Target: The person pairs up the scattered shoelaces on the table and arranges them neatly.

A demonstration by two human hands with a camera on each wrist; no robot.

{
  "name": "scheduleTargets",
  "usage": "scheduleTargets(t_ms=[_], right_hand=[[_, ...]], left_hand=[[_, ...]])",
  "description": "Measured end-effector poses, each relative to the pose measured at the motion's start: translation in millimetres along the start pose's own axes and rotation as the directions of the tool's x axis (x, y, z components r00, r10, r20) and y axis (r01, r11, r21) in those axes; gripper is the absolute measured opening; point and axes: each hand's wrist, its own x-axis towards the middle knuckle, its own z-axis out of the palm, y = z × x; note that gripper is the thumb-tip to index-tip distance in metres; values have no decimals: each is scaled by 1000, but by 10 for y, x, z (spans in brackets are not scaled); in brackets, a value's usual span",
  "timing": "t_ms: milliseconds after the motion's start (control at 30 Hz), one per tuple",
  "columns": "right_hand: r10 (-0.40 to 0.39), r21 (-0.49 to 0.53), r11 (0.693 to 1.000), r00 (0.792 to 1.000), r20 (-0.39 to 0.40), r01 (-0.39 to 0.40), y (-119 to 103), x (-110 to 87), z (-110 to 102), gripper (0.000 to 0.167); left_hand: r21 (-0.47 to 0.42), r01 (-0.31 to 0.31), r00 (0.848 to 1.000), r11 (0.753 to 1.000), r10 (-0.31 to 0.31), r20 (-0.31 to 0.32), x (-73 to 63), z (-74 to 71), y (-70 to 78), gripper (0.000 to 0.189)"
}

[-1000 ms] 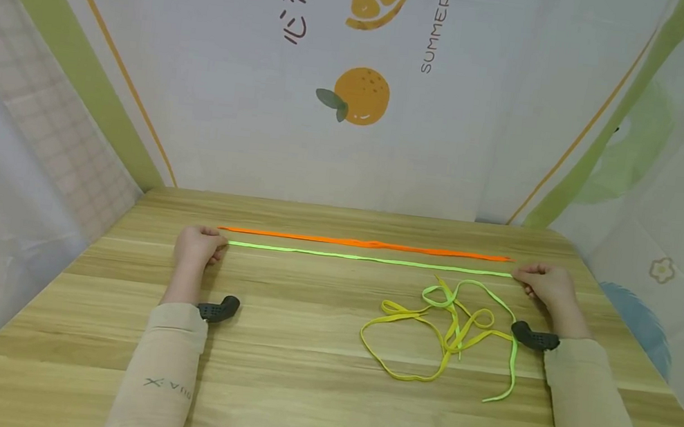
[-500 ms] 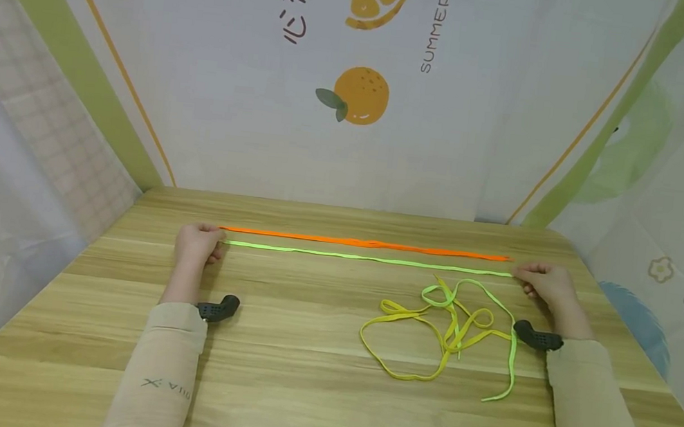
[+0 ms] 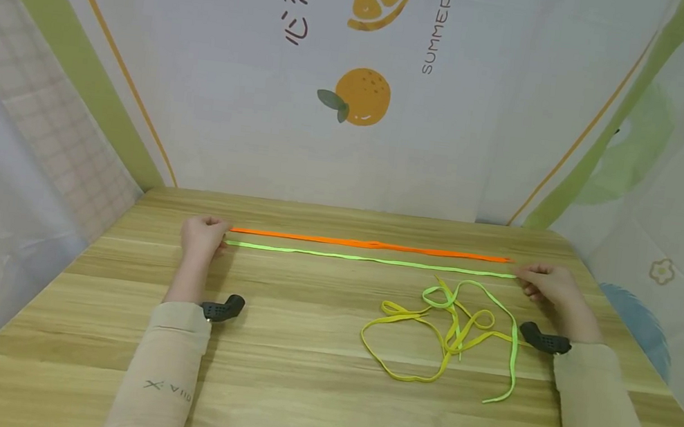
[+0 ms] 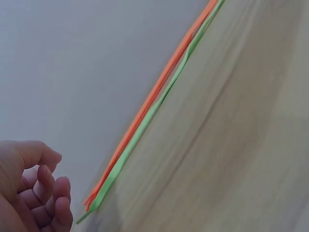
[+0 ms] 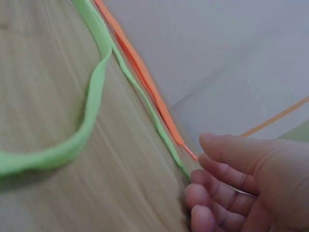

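Note:
A thin green shoelace point(image 3: 368, 259) lies stretched straight across the wooden table, just in front of a straight orange shoelace point(image 3: 339, 241). My left hand point(image 3: 200, 235) is beside their left ends. In the left wrist view its fingers point(image 4: 46, 183) are loosely curled, apart from the lace tips. My right hand point(image 3: 550, 285) is at the right ends. The right wrist view has its fingers point(image 5: 207, 183) loosely curled over the green lace's end, which they partly hide; the orange tip shows just beside the index finger. No lace shows between thumb and index finger.
Nearer to me on the right, a yellow shoelace point(image 3: 400, 375) and another green shoelace point(image 3: 512, 370) lie in a loose tangle, the green one close to my right wrist. Behind the table's far edge hangs a printed white curtain point(image 3: 232, 125).
My left hand has shifted slightly up toward the orange lace's left end, covering its tip in the head view. My right hand and forearm have moved slightly right. The tangled laces stay put.

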Motion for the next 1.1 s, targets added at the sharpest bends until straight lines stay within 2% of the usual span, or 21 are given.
scheduleTargets(t_ms=[133,267,367,467,567,667,733,800,833,933,1100], right_hand=[[-35,-26,999,999,25,35,-8,-39,-7,32],[-33,-37,999,999,28,34,-26,-71,-28,35],[-22,-31,999,999,31,23,-38,-88,-48,31],[-21,-30,999,999,41,22,-52,-105,-49,28],[-15,-41,999,999,48,17,-75,-116,-33,27],[-39,-185,981,998,58,49,-113,-117,-34,33],[-58,-305,949,996,71,77,-143,-109,-43,38],[-88,-424,898,993,82,115,-177,-108,-49,43],[-94,-456,881,992,88,124,-193,-112,-47,45],[-117,-497,855,988,97,150,-230,-133,-43,47],[-185,-552,806,977,105,212,-270,-168,13,43]], left_hand=[[-19,-44,998,999,45,38,-47,31,73,30],[-23,-83,993,996,84,77,-68,88,130,29],[-35,-115,985,993,119,127,-76,157,166,29],[-42,-144,969,989,149,197,-107,248,217,28],[-28,-175,947,984,176,269,-160,341,277,30],[-2,-219,922,976,207,328,-215,446,329,30],[12,-260,898,966,237,371,-250,517,350,30],[14,-306,870,952,273,411,-290,588,368,30],[10,-322,856,947,287,430,-311,622,379,29],[-10,-357,817,934,318,480,-375,708,421,27],[-30,-380,785,924,340,518,-461,823,496,26]])
